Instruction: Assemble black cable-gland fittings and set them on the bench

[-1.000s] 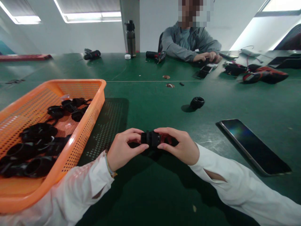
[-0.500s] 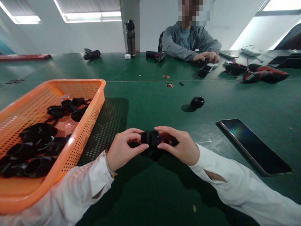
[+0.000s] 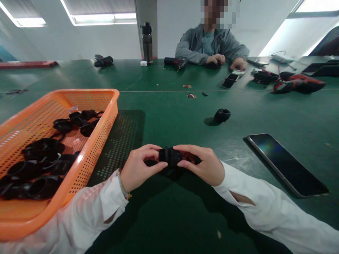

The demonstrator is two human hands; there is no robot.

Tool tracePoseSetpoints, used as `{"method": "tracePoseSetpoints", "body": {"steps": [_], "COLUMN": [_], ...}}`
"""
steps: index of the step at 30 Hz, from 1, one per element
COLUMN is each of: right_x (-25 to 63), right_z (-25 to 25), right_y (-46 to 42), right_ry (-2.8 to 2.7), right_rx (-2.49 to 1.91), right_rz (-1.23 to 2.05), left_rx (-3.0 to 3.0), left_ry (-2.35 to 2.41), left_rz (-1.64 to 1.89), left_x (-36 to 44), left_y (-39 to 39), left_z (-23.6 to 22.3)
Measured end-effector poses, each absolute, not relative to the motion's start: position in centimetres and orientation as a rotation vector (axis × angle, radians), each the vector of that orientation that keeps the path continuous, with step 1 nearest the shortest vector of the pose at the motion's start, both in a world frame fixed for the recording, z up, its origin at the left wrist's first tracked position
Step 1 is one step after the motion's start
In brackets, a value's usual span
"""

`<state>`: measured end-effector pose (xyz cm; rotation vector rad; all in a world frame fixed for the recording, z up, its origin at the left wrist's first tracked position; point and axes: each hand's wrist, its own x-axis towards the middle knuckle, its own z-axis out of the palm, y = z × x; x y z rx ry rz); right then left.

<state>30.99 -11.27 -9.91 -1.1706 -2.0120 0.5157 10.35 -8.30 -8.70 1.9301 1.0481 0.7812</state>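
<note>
Left hand (image 3: 140, 164) and right hand (image 3: 202, 162) are holding one black part (image 3: 170, 156) in the middle of the frame

The green table (image 3: 169, 222) is filling most of the frame. The orange basket (image 3: 104, 128) is standing on it at the left, and dark pieces (image 3: 43, 148) are lying inside. At the upper right, a person (image 3: 209, 44) in a grey jacket is sitting behind the table. The phone (image 3: 286, 164) is lying at the right, screen up. Both hands are meeting near the centre, partly closed. The left hand is pinching the left end of the part between thumb and fingers; the right hand is gripping its right end in the same manner. The bottle (image 3: 147, 44) is standing upright at the top, left of centre. The part is lying sideways between the fingertips. The black ring (image 3: 222, 115) is resting right of centre, above the phone.
</note>
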Motion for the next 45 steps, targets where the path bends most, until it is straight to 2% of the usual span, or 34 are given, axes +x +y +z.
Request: {"method": "tracePoseSetpoints", "body": {"steps": [14, 35, 45], "right_x": [30.95, 31.07, 30.88], "right_z": [-9.86, -10.21, -10.15], "right_y": [-11.43, -11.18, -11.35], "right_ry": [-1.983, -2.044, -2.024], "right_rx": [-1.157, -1.07, -1.051], "right_rz": [0.593, 0.379, 0.426], "left_rx": [1.92, 1.889, 1.895], "left_ry": [1.04, 1.027, 1.027], "left_rz": [0.798, 0.8, 0.794], "left_x": [10.31, 10.41, 10.36], "left_y": [-8.37, -8.36, -8.37], "left_z": [-8.68, -8.8, -8.75]}}
